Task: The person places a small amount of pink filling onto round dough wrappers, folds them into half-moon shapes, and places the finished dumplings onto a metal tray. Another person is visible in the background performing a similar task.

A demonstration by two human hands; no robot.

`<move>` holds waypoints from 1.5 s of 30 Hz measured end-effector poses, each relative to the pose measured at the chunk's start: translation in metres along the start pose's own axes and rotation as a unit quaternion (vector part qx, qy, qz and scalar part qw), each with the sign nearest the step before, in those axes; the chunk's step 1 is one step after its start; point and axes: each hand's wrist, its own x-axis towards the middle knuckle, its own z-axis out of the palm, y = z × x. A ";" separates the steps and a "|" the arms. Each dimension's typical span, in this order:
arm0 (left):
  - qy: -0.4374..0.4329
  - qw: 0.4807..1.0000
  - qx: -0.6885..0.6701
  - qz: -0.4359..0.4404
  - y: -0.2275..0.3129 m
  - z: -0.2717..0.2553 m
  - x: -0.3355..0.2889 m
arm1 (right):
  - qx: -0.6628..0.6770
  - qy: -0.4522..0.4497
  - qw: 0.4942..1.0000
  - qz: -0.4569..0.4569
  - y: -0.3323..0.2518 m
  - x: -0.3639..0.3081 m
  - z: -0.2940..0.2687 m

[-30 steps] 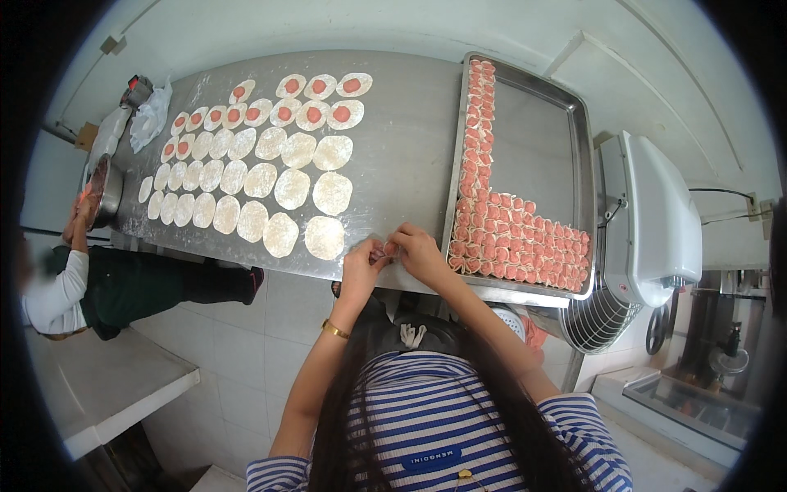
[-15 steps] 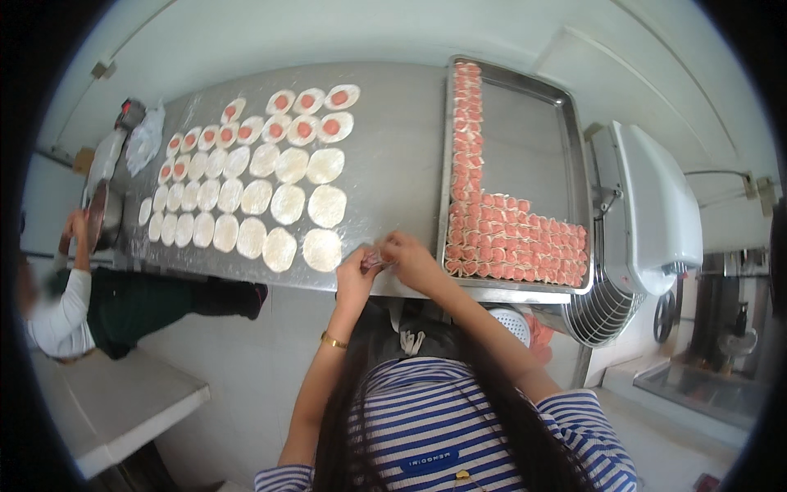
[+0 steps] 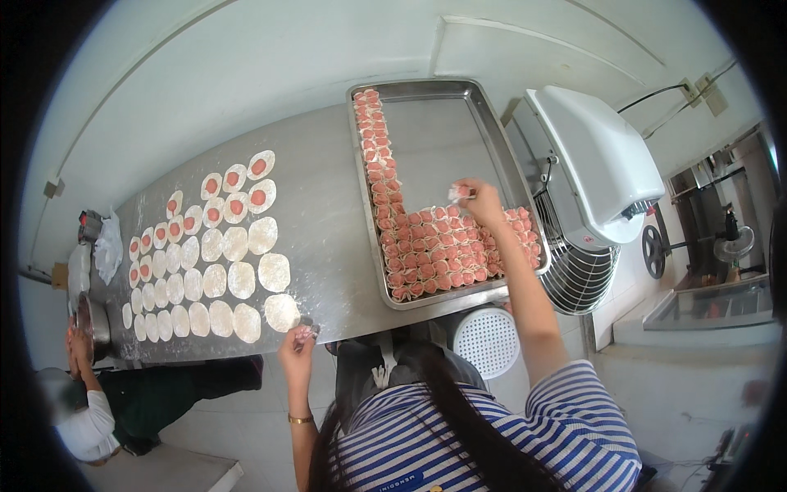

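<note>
My right hand [image 3: 482, 205] is above the tray, its fingers closed around a small open-topped dumpling [image 3: 459, 193] with pink filling. Rows of similar dumplings [image 3: 434, 252] fill the near part and left side of the metal tray [image 3: 447, 86]. Down at the table's near edge, my left hand [image 3: 295, 351] is closed on a small grey metal tool [image 3: 308, 323], partly hidden by the fingers and smeared with pink. Beside it lies the nearest floured dough wrapper [image 3: 281, 312]. Several more wrappers lie in rows on the left, the far ones with pink filling [image 3: 260, 167].
A white mixer [image 3: 598, 164] with a wire guard stands right of the tray. Below the steel table [image 3: 320, 213] is a white perforated stool [image 3: 486, 340]. At the far left another person's hands [image 3: 79, 348] are by a metal bowl [image 3: 97, 328].
My hands have parted from together at the table edge. The right has carried a dumpling over the tray; the left stays low by the wrappers. The view has swung to the right.
</note>
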 end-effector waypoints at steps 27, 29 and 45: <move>-0.101 0.992 0.077 0.017 0.052 0.027 0.019 | -0.138 -0.225 0.962 -0.063 0.034 0.025 -0.016; -0.105 0.990 0.088 0.021 0.053 0.026 0.021 | -0.133 -0.225 0.963 -0.067 0.034 0.024 -0.015; -0.126 0.984 0.124 0.022 0.071 0.028 0.035 | -0.058 -0.174 0.981 -0.065 0.048 0.022 -0.008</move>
